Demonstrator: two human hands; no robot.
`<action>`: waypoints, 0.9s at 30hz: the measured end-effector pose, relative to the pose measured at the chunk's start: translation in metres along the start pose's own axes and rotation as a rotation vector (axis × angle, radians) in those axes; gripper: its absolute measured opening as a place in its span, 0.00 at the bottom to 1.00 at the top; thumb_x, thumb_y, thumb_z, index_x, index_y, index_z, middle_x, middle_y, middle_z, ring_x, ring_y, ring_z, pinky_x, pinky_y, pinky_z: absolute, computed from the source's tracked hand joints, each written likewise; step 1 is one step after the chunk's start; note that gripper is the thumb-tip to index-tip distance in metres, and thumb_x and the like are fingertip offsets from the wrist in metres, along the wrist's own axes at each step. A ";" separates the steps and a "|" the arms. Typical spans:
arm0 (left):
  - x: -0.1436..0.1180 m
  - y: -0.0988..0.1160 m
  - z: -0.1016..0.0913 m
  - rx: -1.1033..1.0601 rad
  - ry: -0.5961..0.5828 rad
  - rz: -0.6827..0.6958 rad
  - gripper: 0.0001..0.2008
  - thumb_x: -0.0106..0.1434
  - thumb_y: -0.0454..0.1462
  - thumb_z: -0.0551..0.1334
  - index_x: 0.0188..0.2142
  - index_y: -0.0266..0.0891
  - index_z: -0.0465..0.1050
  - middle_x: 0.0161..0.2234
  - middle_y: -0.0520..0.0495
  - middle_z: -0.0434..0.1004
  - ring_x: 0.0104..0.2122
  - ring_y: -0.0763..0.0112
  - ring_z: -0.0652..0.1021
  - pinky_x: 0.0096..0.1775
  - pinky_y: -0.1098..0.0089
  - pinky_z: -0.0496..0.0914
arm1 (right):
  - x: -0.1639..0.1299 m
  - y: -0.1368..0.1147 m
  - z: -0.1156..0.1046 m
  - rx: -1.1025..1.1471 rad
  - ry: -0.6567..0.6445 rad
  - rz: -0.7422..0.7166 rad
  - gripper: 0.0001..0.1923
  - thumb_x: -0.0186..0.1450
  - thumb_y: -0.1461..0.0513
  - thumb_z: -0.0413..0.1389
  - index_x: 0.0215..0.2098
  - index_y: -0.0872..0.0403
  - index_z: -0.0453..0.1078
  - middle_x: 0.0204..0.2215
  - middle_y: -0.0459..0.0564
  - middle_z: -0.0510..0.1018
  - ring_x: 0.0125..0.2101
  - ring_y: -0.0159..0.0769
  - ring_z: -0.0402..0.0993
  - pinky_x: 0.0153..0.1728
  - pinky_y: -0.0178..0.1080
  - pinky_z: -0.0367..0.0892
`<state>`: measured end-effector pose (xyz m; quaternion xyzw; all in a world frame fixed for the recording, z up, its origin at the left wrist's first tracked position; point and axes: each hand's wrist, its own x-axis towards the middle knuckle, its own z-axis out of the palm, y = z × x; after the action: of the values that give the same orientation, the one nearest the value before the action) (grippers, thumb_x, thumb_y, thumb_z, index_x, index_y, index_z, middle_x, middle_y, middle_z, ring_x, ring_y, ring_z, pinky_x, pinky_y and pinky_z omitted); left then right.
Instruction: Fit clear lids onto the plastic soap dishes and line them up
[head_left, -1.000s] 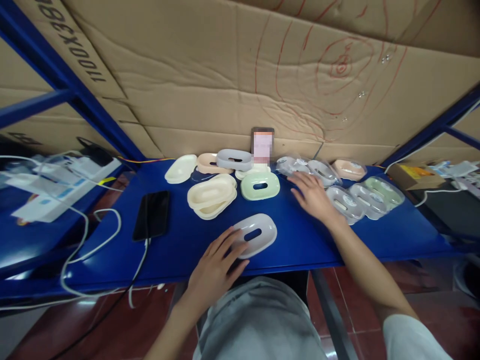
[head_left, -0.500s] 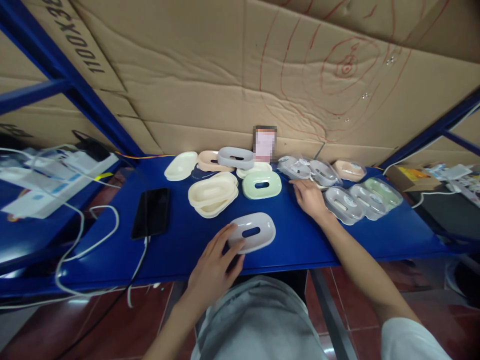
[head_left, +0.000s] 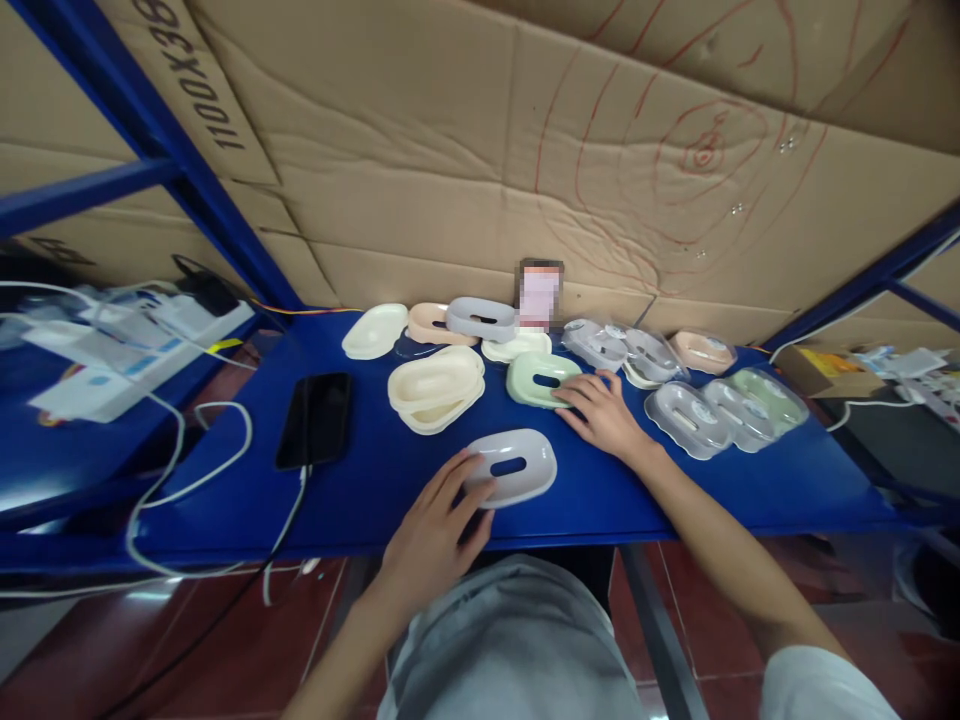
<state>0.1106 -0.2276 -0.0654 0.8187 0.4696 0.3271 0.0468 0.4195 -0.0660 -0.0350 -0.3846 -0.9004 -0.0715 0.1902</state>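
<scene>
A glossy grey oval soap dish point(head_left: 536, 462) with a long slot lies near the front edge of the blue table. My left hand point(head_left: 439, 520) grips its left end, fingers over the rim and the thumb low at the near side. Farther back is a pale green soap dish point(head_left: 529, 385), also slotted. The fingers of my right hand point(head_left: 604, 412) are closed on its right end; their undersides are hidden. Cream oval trays point(head_left: 435, 385), stacked together, lie left of the green dish.
Behind stand a peach dish point(head_left: 427, 322), another grey dish point(head_left: 480, 320) and a cream tray point(head_left: 373, 332). Several plastic-wrapped dishes point(head_left: 686, 418) lie at right. A black phone point(head_left: 315, 420) with a cable is at left. Cardboard point(head_left: 420, 150) walls the back.
My right hand has moved left from beside the wrapped dishes to the green soap dish, which has shifted slightly right. My left hand stays on the grey dish. The view has tilted slightly.
</scene>
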 end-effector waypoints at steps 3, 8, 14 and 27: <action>0.000 0.001 -0.001 0.003 0.001 0.005 0.15 0.74 0.35 0.62 0.58 0.43 0.76 0.64 0.39 0.75 0.69 0.50 0.72 0.64 0.51 0.76 | -0.003 0.004 -0.018 -0.058 0.017 0.013 0.14 0.78 0.54 0.53 0.46 0.50 0.79 0.43 0.52 0.86 0.48 0.47 0.80 0.66 0.59 0.54; 0.000 0.000 -0.003 -0.013 -0.005 0.005 0.15 0.75 0.35 0.61 0.58 0.42 0.76 0.64 0.39 0.75 0.69 0.50 0.71 0.64 0.51 0.76 | 0.027 0.001 -0.026 -0.074 0.066 0.070 0.17 0.80 0.56 0.49 0.50 0.51 0.79 0.48 0.54 0.86 0.52 0.48 0.79 0.61 0.52 0.60; -0.003 -0.004 0.000 -0.039 0.061 -0.030 0.17 0.75 0.34 0.61 0.61 0.44 0.74 0.63 0.40 0.76 0.70 0.50 0.70 0.64 0.51 0.76 | 0.103 0.000 0.003 -0.099 -0.173 0.069 0.14 0.76 0.60 0.57 0.57 0.55 0.77 0.54 0.61 0.84 0.56 0.54 0.77 0.61 0.55 0.60; -0.004 -0.003 -0.006 -0.225 0.299 -0.174 0.21 0.75 0.31 0.61 0.64 0.48 0.72 0.62 0.43 0.76 0.64 0.57 0.77 0.66 0.53 0.73 | -0.040 -0.071 -0.029 0.142 -0.049 -0.141 0.10 0.78 0.60 0.55 0.50 0.53 0.79 0.44 0.53 0.86 0.47 0.42 0.81 0.60 0.53 0.67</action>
<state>0.1038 -0.2309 -0.0639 0.7072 0.5007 0.4899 0.0958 0.4023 -0.1502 -0.0228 -0.3076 -0.9324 -0.0114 0.1894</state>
